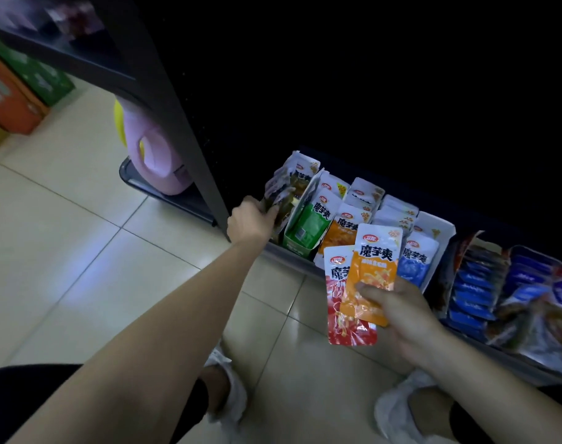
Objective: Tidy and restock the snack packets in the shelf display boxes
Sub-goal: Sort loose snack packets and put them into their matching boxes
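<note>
My left hand (252, 221) reaches to the bottom shelf and grips a bunch of dark olive snack packets (281, 193) at the leftmost display box (300, 163). My right hand (398, 310) holds an orange packet (374, 267) fanned over a red packet (340, 302), in front of the shelf. Beside the left hand stands a green display box (305, 229) with green packets. To its right sit orange packets (342, 229), white-topped packets (396, 213) and a blue packet (415, 261) in a white box (443, 229).
Further right on the shelf lie dark blue packets (475, 293) and other mixed snacks (535, 312). A black shelf post (183, 123) rises left of the boxes, with a pink jug (158, 155) behind it. Orange and green cartons (13, 88) stand far left on the tiled floor (81, 235). My white shoes (398, 408) are below.
</note>
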`<action>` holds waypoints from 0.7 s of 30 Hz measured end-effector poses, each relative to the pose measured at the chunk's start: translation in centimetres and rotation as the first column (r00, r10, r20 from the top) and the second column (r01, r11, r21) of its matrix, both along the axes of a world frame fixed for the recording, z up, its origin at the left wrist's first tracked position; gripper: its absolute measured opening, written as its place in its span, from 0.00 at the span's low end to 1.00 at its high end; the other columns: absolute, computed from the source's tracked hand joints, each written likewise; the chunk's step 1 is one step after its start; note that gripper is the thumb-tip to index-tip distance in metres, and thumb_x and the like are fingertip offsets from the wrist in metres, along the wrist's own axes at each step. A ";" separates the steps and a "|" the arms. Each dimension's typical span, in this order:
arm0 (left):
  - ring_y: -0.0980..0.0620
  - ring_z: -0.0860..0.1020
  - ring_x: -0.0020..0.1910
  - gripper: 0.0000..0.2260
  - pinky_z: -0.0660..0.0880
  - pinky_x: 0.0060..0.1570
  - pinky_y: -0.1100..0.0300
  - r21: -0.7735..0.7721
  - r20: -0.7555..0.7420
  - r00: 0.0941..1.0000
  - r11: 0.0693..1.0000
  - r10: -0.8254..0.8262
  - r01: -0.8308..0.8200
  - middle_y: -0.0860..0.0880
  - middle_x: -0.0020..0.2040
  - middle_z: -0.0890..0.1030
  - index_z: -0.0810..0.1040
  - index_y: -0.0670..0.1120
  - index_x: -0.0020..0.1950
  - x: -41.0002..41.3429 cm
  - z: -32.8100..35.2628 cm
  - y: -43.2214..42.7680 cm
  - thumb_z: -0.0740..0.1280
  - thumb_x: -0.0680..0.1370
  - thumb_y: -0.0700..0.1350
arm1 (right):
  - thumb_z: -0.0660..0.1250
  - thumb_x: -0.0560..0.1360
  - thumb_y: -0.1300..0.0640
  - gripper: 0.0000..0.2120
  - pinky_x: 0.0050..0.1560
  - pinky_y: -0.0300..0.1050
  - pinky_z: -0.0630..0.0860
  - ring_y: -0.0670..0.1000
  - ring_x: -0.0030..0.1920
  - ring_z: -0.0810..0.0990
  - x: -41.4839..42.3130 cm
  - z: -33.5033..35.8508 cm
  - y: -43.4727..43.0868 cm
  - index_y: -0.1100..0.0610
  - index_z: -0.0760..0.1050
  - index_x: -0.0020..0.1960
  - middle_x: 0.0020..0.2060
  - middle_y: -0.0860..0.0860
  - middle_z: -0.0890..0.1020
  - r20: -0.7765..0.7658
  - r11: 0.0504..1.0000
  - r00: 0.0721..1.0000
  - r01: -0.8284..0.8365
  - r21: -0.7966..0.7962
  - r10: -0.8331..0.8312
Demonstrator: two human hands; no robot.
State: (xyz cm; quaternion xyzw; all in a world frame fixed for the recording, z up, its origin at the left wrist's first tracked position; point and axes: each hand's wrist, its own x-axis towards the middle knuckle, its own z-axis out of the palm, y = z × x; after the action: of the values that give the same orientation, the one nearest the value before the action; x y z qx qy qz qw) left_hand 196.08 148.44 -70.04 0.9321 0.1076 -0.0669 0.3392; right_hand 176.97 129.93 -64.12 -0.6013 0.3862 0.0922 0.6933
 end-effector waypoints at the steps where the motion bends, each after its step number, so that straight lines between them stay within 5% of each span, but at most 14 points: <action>1: 0.40 0.80 0.51 0.17 0.73 0.45 0.55 -0.011 0.012 1.000 1.000 0.021 -0.021 0.45 0.48 0.82 0.75 0.47 0.50 -0.7 -0.5 0.0 0.71 0.75 0.60 | 0.71 0.75 0.64 0.08 0.44 0.47 0.79 0.54 0.43 0.87 0.1 -0.1 0.1 0.59 0.80 0.54 0.44 0.52 0.87 0.000 1.000 1.000 0.003 0.005 -0.003; 4: 0.43 0.81 0.48 0.18 0.72 0.43 0.57 -0.003 0.079 0.996 0.999 -0.038 0.039 0.48 0.44 0.83 0.78 0.49 0.46 -2.1 -1.6 -0.4 0.72 0.72 0.63 | 0.72 0.75 0.64 0.08 0.43 0.46 0.79 0.54 0.44 0.87 0.4 -0.1 0.2 0.59 0.80 0.54 0.44 0.52 0.87 0.001 1.000 1.000 0.000 0.005 0.000; 7: 0.48 0.82 0.50 0.22 0.79 0.48 0.54 0.043 0.110 0.975 0.981 -0.193 0.190 0.51 0.49 0.84 0.81 0.50 0.55 -2.3 -2.0 -0.8 0.76 0.69 0.62 | 0.72 0.75 0.65 0.07 0.44 0.46 0.79 0.54 0.44 0.86 0.4 -0.2 0.1 0.59 0.80 0.53 0.45 0.52 0.87 -0.001 1.000 1.000 0.004 0.007 -0.004; 11: 0.40 0.82 0.45 0.08 0.74 0.40 0.53 0.137 0.143 0.954 0.960 -0.264 0.245 0.45 0.38 0.82 0.82 0.48 0.45 -1.4 -2.3 -0.3 0.70 0.78 0.52 | 0.72 0.75 0.65 0.08 0.46 0.47 0.80 0.54 0.45 0.86 0.4 -0.5 -0.1 0.59 0.80 0.53 0.46 0.52 0.87 -0.006 1.000 1.000 0.028 0.001 -0.028; 14: 0.39 0.77 0.37 0.13 0.65 0.37 0.54 0.089 0.200 0.977 0.994 -0.076 0.059 0.44 0.32 0.75 0.78 0.43 0.39 -0.7 -1.6 0.3 0.66 0.82 0.48 | 0.71 0.75 0.66 0.07 0.48 0.48 0.81 0.54 0.47 0.85 0.6 -0.5 -0.1 0.58 0.79 0.52 0.47 0.53 0.86 0.004 0.999 0.999 0.032 0.008 -0.032; 17: 0.43 0.78 0.41 0.09 0.70 0.45 0.56 -0.077 0.216 0.965 0.988 0.151 -0.137 0.46 0.39 0.81 0.81 0.42 0.46 0.1 -1.0 0.7 0.70 0.79 0.48 | 0.71 0.76 0.65 0.07 0.50 0.49 0.81 0.54 0.48 0.85 0.7 -0.4 0.0 0.58 0.79 0.53 0.48 0.53 0.86 0.017 1.000 1.000 0.026 -0.006 -0.026; 21: 0.46 0.79 0.42 0.11 0.76 0.50 0.55 -0.109 0.069 0.972 0.970 0.226 -0.218 0.50 0.38 0.81 0.78 0.47 0.40 0.3 -1.3 0.6 0.73 0.75 0.53 | 0.71 0.76 0.64 0.07 0.51 0.49 0.81 0.54 0.48 0.85 0.6 -0.5 -0.2 0.58 0.80 0.54 0.49 0.53 0.86 0.028 1.000 0.999 0.028 -0.014 -0.028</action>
State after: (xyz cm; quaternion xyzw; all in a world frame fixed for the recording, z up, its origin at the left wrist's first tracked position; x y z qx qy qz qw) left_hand 196.36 149.02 -71.32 0.8979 0.1941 0.0038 0.3950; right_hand 177.56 129.75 -64.62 -0.6020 0.3856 0.0714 0.6956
